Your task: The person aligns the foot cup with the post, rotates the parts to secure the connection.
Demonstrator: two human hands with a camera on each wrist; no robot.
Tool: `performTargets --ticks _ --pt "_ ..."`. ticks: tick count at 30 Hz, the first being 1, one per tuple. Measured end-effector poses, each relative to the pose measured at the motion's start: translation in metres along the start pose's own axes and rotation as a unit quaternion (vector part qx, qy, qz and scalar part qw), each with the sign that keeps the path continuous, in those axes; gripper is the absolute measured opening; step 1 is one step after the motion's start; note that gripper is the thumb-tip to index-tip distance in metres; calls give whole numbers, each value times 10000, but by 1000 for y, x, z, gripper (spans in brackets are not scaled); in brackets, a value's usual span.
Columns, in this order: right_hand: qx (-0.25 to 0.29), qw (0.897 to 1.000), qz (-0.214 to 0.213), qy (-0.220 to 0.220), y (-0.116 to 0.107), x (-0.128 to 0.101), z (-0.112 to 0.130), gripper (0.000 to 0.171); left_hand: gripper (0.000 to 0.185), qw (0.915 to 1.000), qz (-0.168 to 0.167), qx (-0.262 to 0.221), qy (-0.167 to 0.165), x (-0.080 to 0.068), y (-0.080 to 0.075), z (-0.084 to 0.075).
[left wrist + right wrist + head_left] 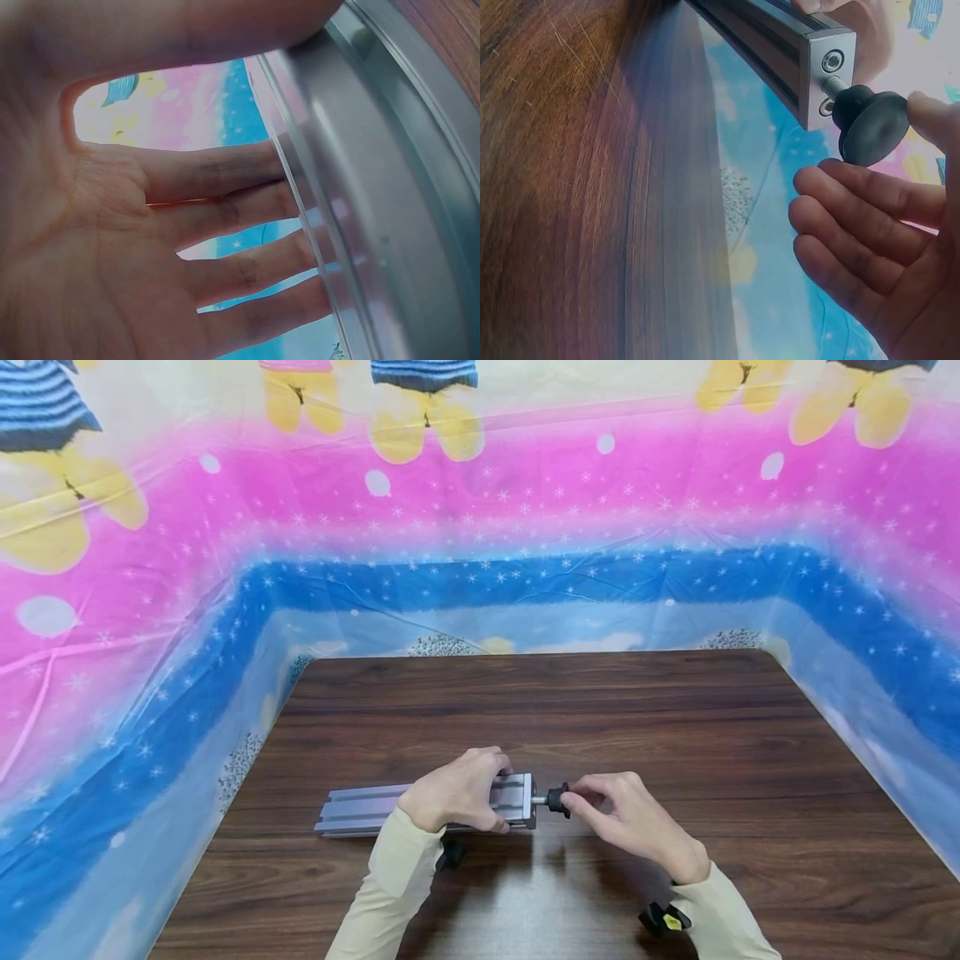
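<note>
A silver slotted aluminium profile [360, 810] lies lengthwise across the table. My left hand [456, 792] grips it from above near its right end, thumb on the near side and fingers over the far side; the left wrist view shows the thumb and fingers spanning the metal [375, 187]. A plate [817, 75] with screw heads caps that end. Out of it sticks a short threaded stem carrying a black levelling foot [875, 129]. My right hand [637, 822] pinches the foot's round base between thumb and index finger, the other fingers loosely bent below it.
Dark wood-grain tabletop [525, 710] surrounds the work. A printed cloth [480, 585] in pink, blue and white hangs behind and along both sides. Black wrist gear [663, 920] sits at the right sleeve, close above the table.
</note>
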State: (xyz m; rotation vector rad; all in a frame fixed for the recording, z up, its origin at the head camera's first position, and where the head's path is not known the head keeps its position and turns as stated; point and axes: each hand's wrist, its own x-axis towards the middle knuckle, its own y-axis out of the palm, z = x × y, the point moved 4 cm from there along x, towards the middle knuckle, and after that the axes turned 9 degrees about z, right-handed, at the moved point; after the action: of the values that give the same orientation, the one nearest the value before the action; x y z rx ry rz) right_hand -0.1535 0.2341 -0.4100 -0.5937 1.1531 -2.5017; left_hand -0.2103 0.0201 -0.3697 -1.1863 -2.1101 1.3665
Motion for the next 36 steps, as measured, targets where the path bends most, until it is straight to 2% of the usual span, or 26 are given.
performTargets --ticks 4,7,9,14,18,23,31,36 --pt "-26 9998 72 207 1 0 -1 22 48 10000 -5 -18 2 0 0 0" --pt "-55 9997 86 241 0 -2 -2 17 48 10000 6 -27 12 1 0 0" --pt "-154 9999 -10 35 -1 -4 -2 17 48 10000 23 -31 5 1 0 0" --pt "-415 9946 -353 -886 -3 -7 3 53 49 10000 40 -32 -19 0 -1 0" --pt "-423 9902 -429 -1262 -3 -5 6 62 49 10000 40 -33 -31 -1 -1 0" --pt "-426 9901 -455 -1254 -3 -4 6 52 50 10000 28 16 -54 -1 0 1" --pt "-212 9981 -265 -505 1 -2 2 20 49 10000 19 -45 -10 -1 1 2" --pt "-209 9995 -174 -176 3 -1 1 13 49 10000 11 -36 9 -1 2 1"
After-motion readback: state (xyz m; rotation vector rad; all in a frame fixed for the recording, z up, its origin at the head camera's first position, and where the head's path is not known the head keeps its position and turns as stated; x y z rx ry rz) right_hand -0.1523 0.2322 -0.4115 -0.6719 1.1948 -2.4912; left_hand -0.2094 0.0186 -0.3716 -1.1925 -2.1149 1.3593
